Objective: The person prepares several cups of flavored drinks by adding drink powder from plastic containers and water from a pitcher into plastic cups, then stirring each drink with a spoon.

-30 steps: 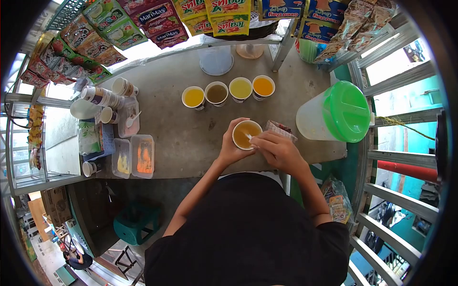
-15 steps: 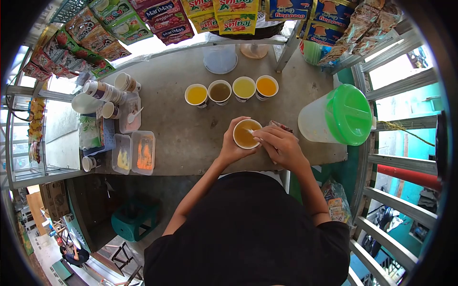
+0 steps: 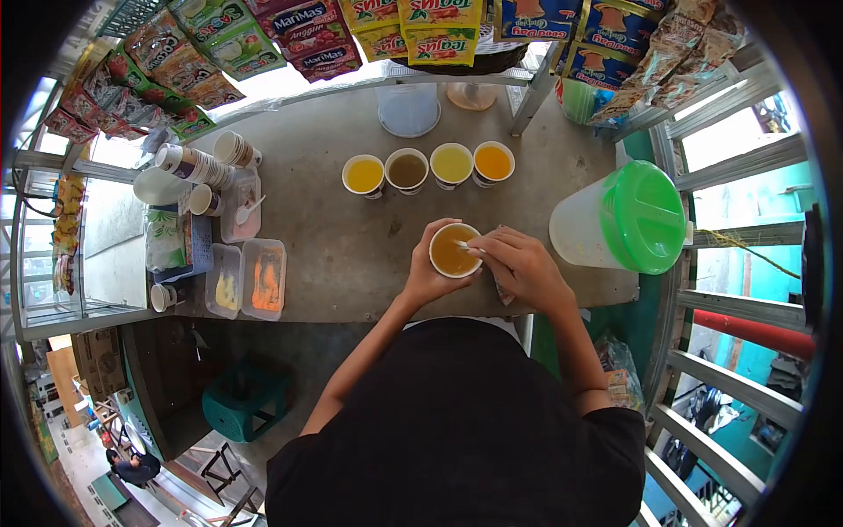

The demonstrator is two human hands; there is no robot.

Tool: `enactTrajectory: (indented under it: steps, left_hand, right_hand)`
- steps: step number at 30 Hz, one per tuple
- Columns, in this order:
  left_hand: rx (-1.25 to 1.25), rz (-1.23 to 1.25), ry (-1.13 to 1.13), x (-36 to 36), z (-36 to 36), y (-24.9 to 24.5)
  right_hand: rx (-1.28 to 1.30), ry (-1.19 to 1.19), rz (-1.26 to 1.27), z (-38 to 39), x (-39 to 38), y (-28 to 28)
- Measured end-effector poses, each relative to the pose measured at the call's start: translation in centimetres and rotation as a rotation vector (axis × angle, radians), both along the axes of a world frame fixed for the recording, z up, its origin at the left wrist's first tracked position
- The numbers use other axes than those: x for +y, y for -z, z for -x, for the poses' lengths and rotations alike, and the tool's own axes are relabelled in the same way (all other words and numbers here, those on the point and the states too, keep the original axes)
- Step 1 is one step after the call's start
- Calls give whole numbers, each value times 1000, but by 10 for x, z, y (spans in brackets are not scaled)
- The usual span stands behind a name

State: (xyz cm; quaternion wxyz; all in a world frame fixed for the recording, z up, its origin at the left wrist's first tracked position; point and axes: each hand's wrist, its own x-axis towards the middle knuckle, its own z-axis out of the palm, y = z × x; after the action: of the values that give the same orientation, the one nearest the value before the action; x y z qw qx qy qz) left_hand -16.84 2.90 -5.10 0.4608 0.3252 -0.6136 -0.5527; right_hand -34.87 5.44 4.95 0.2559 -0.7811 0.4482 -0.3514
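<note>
Head view: the left hand is curled around the side of a paper cup of amber liquid, over the near part of the tabletop. The right hand pinches a slim white utensil between thumb and fingers, its lower end in the liquid. A small patterned packet lies partly hidden beneath the right hand.

Beyond the hands, four filled cups stand side by side: a yellow drink, a brown drink, a pale green-yellow drink and an orange drink. Behind them is a round translucent container. To the right, a large pitcher leans toward the edge of view, with a green lid.

On the left are a tray with orange residue, a tray with yellow residue, a container with a white spoon and stacked paper cups. Drink sachets hang along the top. Below left are a green stool and a seated person.
</note>
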Motion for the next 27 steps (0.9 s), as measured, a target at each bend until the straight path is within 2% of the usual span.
enactTrajectory:
  steps: [5, 7, 11, 13, 16, 20, 25, 27]
  left_hand:
    - [15, 3, 6, -3, -3, 5]
    - [34, -19, 5, -3, -4, 8]
    - [27, -12, -7, -3, -5, 10]
    - [9, -23, -3, -3, -4, 9]
    - [9, -16, -11, -3, -2, 5]
    - [19, 7, -23, -6, 1, 5]
    - [52, -76, 54, -5, -5, 9]
    - [36, -54, 33, -5, -4, 6]
  right_hand:
    - [-43, -61, 64, -7, 2, -4]
    - [-58, -124, -80, -6, 7, -2]
    - [-20, -150, -105, -2, 8, -8]
    - [63, -55, -55, 0, 5, -9]
    - [54, -39, 88, -2, -1, -7]
    - [7, -23, 155, -7, -4, -2]
    - [-51, -178, -73, -4, 5, 3]
    - [-27, -159, -76, 0, 4, -3]
